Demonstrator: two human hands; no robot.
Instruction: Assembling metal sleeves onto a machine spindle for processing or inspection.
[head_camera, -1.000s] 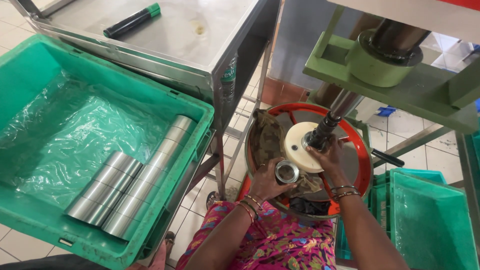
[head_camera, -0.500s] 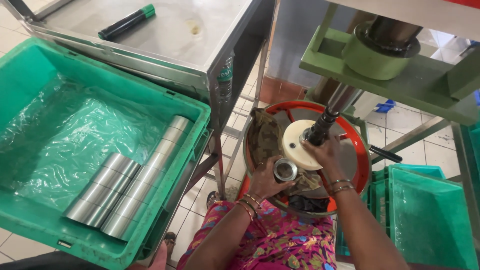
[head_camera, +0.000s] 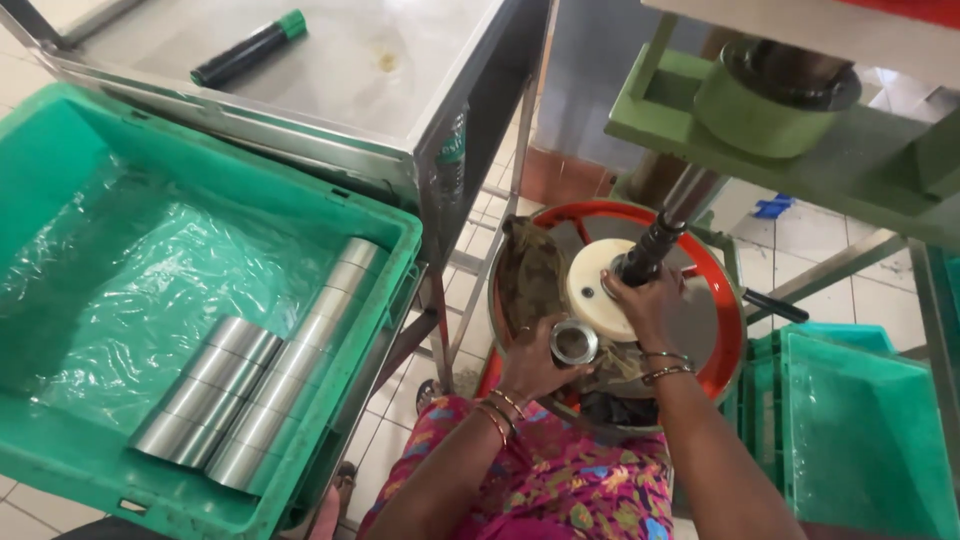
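Green plastic fills your left — a crate (head_camera: 60, 200) lined with clear film, holding rows of short shiny metal sleeves (head_camera: 260, 385) laid end to end against its right wall. Above it sits a steel table (head_camera: 400, 110) with a dark marker (head_camera: 248, 47), green-capped, lying on top.

Moving across, your left hand (head_camera: 530, 365) is curled around a small metal ring (head_camera: 574, 342), its open bore turned up toward you, held just below the cream disc (head_camera: 598, 292). A crumpled brownish cloth (head_camera: 528, 275) lies on the plate beside it, inside the red wheel rim (head_camera: 725, 330).

Your right hand (head_camera: 645, 305) is closed on the bottom end of the dark threaded shaft (head_camera: 655, 240) where it meets the disc — fingers wrapped, not spread. By the look of it you are fitting the ring at the press: one hand steadies the spindle, the other presents the part. The next move likely calls for lining the bore up squarely under the shaft tip, and for keeping fingers clear of the gap.

Overhead, a green machine frame (head_camera: 800, 170) carries a round collar (head_camera: 765, 105). Farther right stand more green crates (head_camera: 860, 430), on a pale tiled floor (head_camera: 800, 250).
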